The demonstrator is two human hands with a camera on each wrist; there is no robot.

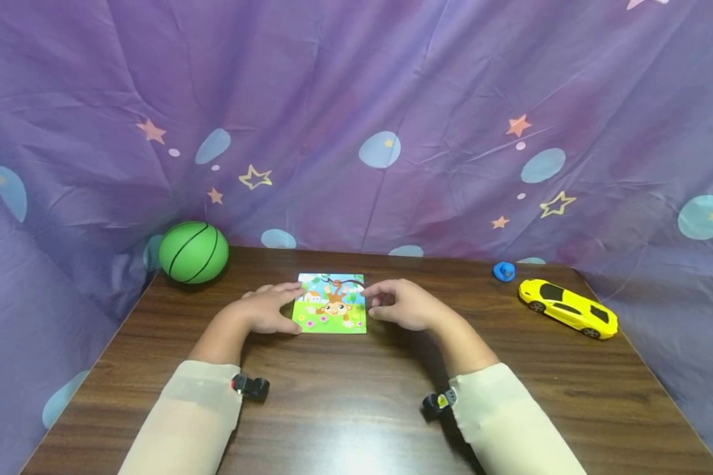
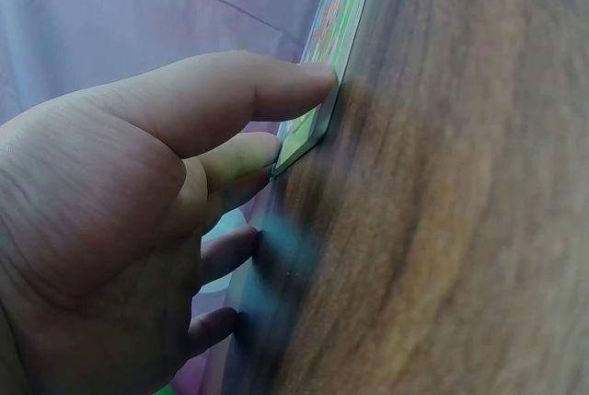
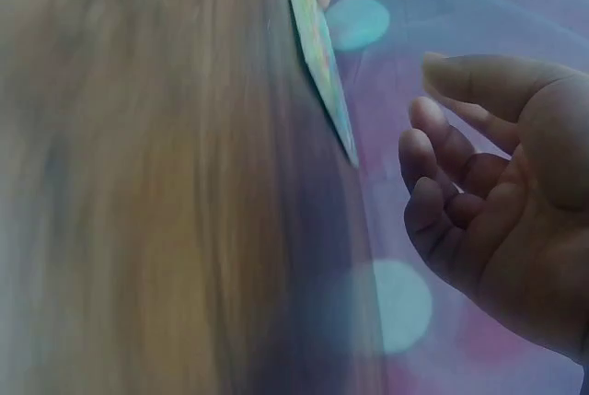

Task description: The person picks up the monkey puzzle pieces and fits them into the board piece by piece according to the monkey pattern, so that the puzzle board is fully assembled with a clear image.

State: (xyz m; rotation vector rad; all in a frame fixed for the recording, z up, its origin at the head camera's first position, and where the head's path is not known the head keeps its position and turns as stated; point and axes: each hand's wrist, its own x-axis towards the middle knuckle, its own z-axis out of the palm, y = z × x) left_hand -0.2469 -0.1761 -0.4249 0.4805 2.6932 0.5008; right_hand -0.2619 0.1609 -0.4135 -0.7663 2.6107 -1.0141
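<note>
A thin square picture board (image 1: pixel 331 316) with a cartoon monkey on a green and blue ground lies on the table. My left hand (image 1: pixel 267 309) is at its left side, thumb and forefinger spread along that edge. Seen from the left wrist, the thumb tip (image 2: pixel 317 80) touches the board's edge (image 2: pixel 313 123) near a corner, and the other fingers reach past it, low over the table. By the right edge, my right hand (image 1: pixel 407 305) has its fingers loosely bent. In the right wrist view a gap separates those fingers (image 3: pixel 419 151) from the board (image 3: pixel 322 68).
On the brown wooden table (image 1: pixel 333 396), a green ball (image 1: pixel 193 253) with black lines sits at the back left. At the back right are a small blue rubber duck (image 1: pixel 504 271) and a yellow toy car (image 1: pixel 567 309). A purple curtain (image 1: pixel 309 79) hangs behind.
</note>
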